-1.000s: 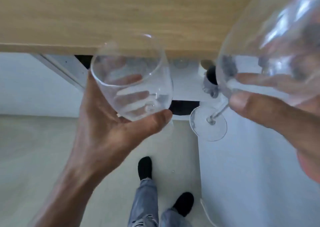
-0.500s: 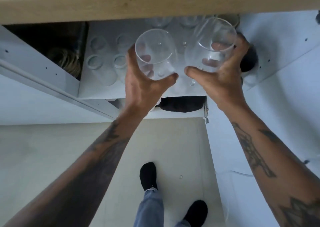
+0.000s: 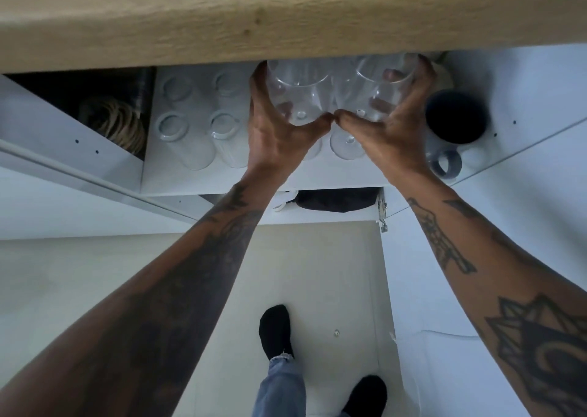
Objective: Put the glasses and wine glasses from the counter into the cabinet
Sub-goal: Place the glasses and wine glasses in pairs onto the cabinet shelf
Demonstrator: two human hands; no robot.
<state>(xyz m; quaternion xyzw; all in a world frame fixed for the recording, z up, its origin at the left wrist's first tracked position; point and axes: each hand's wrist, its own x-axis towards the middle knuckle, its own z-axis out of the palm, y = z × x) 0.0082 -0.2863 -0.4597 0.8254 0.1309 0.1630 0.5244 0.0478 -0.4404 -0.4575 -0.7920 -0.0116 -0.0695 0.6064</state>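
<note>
Under the wooden bench [image 3: 222, 13], which fills the top of my view, the white cabinet [image 3: 524, 76] stands open, and both my forearms reach up into it over the pale floor [image 3: 63, 289]. On the cabinet shelf [image 3: 178, 178], to the left of my hands, four clear tumblers [image 3: 173, 127] stand in two rows, close together, seen from their mouths. To the right a dark mug [image 3: 454, 117] sits near the side wall, with a grey ring-shaped piece [image 3: 446, 164] just in front of it. Further left, in a darker compartment, some coiled rings [image 3: 117, 124] show, too dim to identify. My left hand [image 3: 276, 130] has its grip wrapped round the bowl of one wine glass [image 3: 295, 89], thumb under and fingers [image 3: 257, 79] over the far side. My right hand [image 3: 390, 130] has its grip closed the same way on the second wine glass [image 3: 381, 82], fingertips visible through the glass. The two bowls sit side by side, touching or nearly so, and my thumbs meet between them. Both glasses are inside the cabinet opening, over the shelf; I cannot tell whether their feet rest on it. One round foot [image 3: 344, 149] shows below my right thumb. Far below, my dark socks [image 3: 274, 330] stand on the floor.
</note>
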